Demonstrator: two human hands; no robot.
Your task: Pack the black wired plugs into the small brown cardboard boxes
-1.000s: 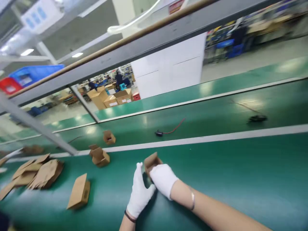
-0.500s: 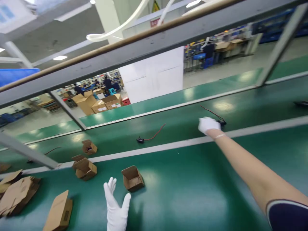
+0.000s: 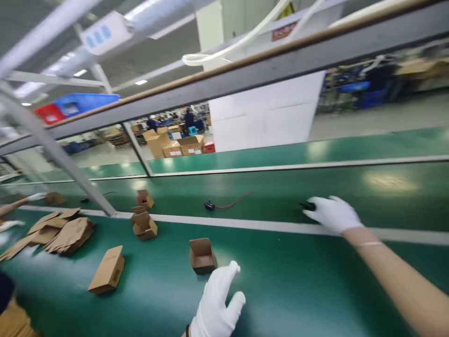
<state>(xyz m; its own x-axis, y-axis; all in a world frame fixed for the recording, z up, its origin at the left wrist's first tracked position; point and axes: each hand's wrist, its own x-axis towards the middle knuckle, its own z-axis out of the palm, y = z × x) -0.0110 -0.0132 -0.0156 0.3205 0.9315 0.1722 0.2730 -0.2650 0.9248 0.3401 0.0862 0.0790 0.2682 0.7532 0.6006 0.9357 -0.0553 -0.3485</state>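
Note:
My right hand [image 3: 333,214], in a white glove, reaches out over the green conveyor belt [image 3: 301,281] and closes on a small black part [image 3: 308,205] at its fingertips, just past the white stripe [image 3: 266,226]. My left hand [image 3: 217,306], also gloved, hovers low near the front with fingers apart and holds nothing. An open small cardboard box [image 3: 202,255] stands on the belt just left of and beyond my left hand.
A black part with a red wire [image 3: 224,205] lies on the far lane. More small open boxes [image 3: 143,224], a closed box [image 3: 107,276] and a pile of flat cardboard [image 3: 59,234] lie to the left. Another person's gloved hand [image 3: 33,197] shows at far left. A grey rail [image 3: 245,75] crosses overhead.
The view swung left. My right hand drew back nearer with the black part at its fingers. My left hand shifted right, closer to the open box.

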